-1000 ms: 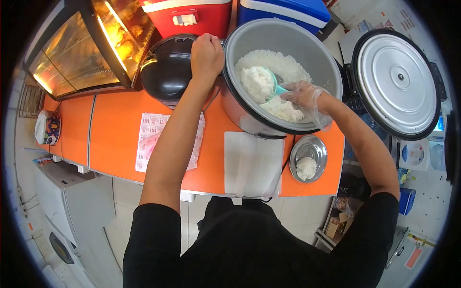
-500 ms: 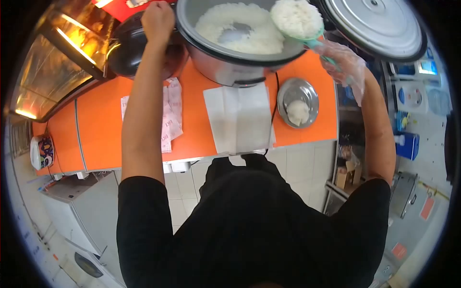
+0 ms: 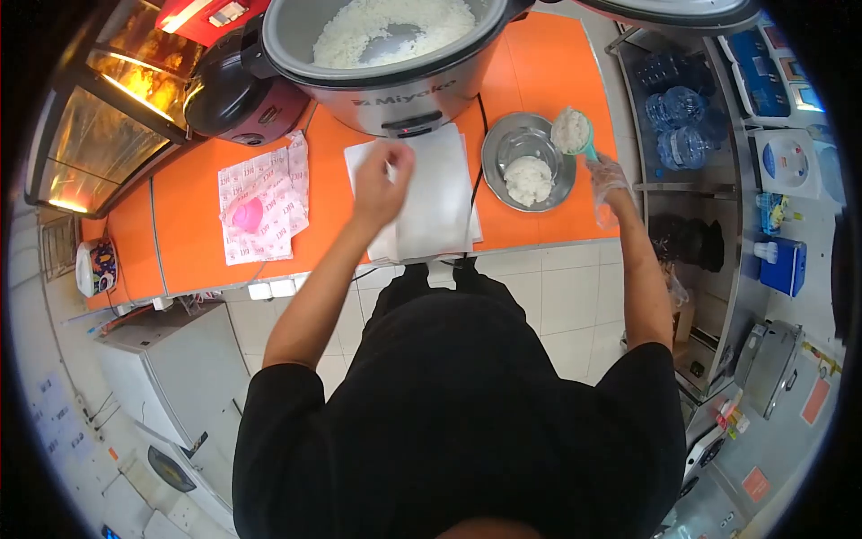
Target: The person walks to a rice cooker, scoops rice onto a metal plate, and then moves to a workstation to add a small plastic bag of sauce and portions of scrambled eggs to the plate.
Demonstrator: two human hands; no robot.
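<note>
My right hand (image 3: 609, 180), in a clear plastic glove, holds a teal rice scoop (image 3: 575, 133) heaped with white rice over the rim of a round metal bowl (image 3: 503, 148). The bowl has a lump of rice (image 3: 527, 180) in it and sits on the orange counter (image 3: 184, 229). My bare left hand (image 3: 382, 184) rests on a stack of white paper sheets (image 3: 435, 202) in front of the big grey rice cooker (image 3: 395, 67), which stands open with rice inside.
A black rice cooker (image 3: 229, 94) stands left of the grey one. Printed pink wrappers (image 3: 260, 202) with a pink object on them lie on the counter. A lit glass display case (image 3: 108, 117) is at far left. Water bottles (image 3: 678, 126) sit on a shelf at right.
My right hand carried the rice-filled scoop out of the cooker and down to the metal bowl. My left hand left the black cooker's lid and came down onto the white paper.
</note>
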